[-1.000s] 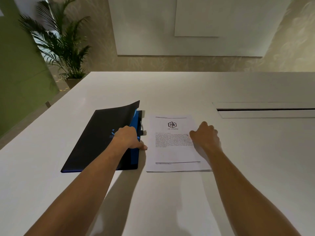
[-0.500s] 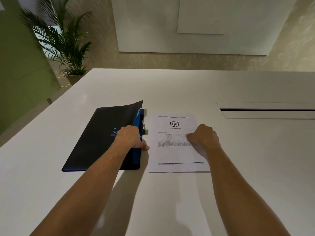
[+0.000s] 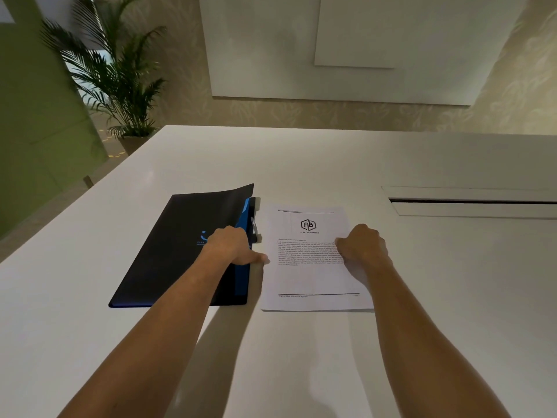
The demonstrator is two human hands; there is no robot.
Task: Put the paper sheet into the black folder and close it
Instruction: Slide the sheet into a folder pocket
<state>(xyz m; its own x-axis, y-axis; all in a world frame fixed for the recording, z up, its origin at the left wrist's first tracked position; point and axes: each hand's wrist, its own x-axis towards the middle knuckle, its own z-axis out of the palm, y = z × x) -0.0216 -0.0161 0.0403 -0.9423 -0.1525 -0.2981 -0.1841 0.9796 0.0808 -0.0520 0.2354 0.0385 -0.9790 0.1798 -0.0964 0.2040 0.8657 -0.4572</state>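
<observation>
1. The printed paper sheet (image 3: 313, 276) lies flat on the white bench (image 3: 422, 297), just right of the black folder (image 3: 184, 251).
2. The folder's cover is lifted slightly along its right edge, showing blue inside.
3. The left hand (image 3: 233, 247) pinches that cover edge in its grip.
4. The right hand (image 3: 363, 247), fingers curled, rests on the sheet's right side.

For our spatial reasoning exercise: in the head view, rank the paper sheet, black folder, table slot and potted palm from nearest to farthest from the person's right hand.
From the right hand:
1. Paper sheet, under it.
2. Black folder, left.
3. Table slot, far right.
4. Potted palm, far left, beyond the table.
</observation>
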